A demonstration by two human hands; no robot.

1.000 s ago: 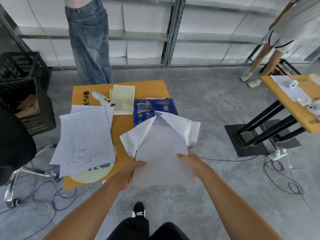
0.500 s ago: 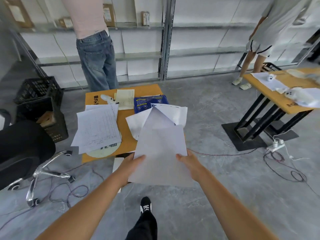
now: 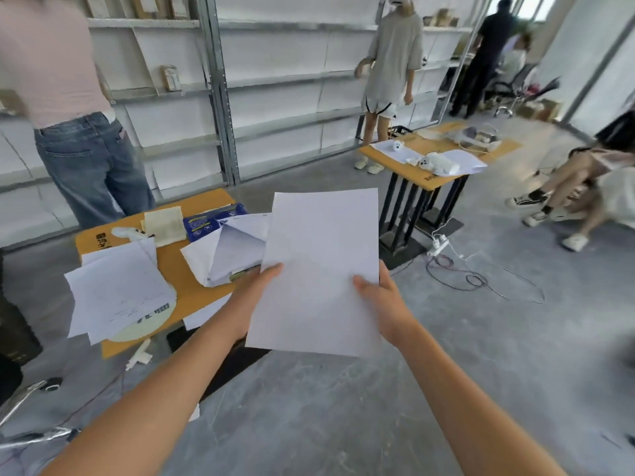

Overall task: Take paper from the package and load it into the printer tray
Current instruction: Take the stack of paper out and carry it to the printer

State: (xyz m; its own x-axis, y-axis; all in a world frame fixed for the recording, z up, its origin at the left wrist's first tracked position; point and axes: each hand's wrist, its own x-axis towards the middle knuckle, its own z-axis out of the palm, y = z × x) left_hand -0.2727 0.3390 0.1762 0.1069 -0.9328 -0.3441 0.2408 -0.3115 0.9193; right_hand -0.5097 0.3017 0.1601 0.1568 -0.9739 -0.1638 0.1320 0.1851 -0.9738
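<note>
Head view. Landmark: the orange worktop (image 3: 178, 269) at left of centre.

Paper stack (image 3: 321, 266): a white stack held in the air, to the right of the worktop's near right corner and above the grey floor (image 3: 343, 424). It overlaps the worktop's right edge in the picture and stands nearly upright, tilted slightly back.

Left hand (image 3: 256, 297): closed on the stack's left edge, thumb on the front face, the other fingers hidden behind the sheets.

Right hand (image 3: 381, 297): closed on the stack's right edge, thumb on the front face, the other fingers hidden behind.

Package (image 3: 226, 252): the opened white wrapper lies on the worktop's right portion, flaps spread, just left of the held stack. A blue packet (image 3: 209, 221) lies directly behind it.

Loose printed sheets (image 3: 117, 290) cover the worktop's left portion and overhang its near edge.

A person in jeans (image 3: 89, 166) stands behind the worktop's far left corner. A second orange table (image 3: 429, 166) stands well to the right.
</note>
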